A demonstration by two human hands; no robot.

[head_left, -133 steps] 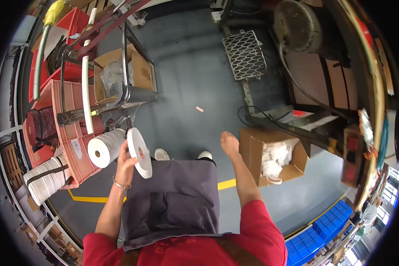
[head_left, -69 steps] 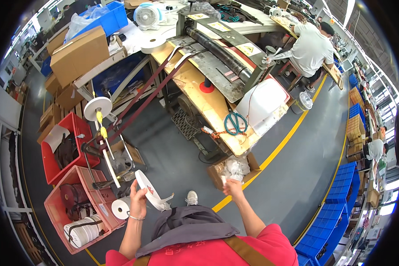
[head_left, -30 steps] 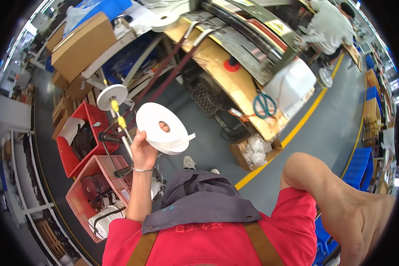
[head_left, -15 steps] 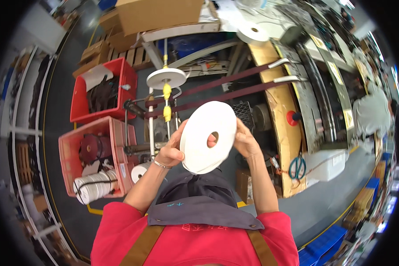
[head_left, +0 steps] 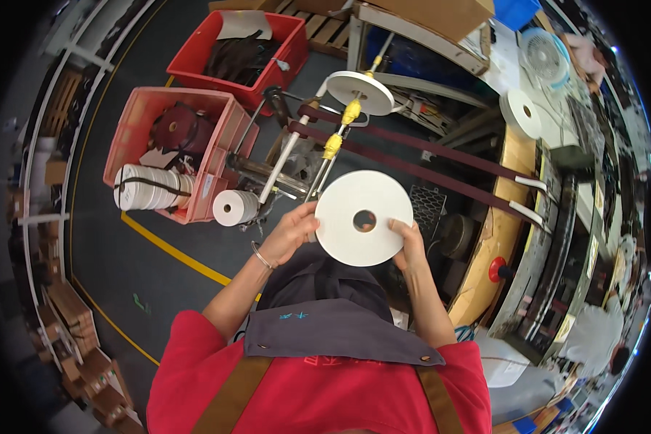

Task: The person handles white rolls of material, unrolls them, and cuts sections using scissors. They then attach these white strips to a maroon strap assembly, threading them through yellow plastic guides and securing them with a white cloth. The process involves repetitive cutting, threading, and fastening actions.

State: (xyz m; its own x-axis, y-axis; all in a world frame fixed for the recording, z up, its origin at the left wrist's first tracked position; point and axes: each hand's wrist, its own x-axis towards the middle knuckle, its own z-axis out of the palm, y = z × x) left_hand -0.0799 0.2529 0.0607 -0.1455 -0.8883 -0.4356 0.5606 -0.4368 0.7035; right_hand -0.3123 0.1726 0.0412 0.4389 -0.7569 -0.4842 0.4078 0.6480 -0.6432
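A white roll [head_left: 338, 223] is held at the centre of the frame, its broad face turned toward the camera. Its left rim is clamped in the grip of the left hand [head_left: 291, 233]; its right side is pinched by the right hand [head_left: 410, 246], with the thumb laid on the face between core hole and rim. No loose tail can be made out. The roll appears to be wound in layers, so even support from both sides is advised; with one side left to sag, the middle might be pushed out. Pressure should be kept light, and the core hole kept free of fingers. Clearance should be kept from the yellow fittings [head_left: 333, 147] and the dark red straps [head_left: 427, 152], both noted above the roll in the frame, lest the rim be snagged.
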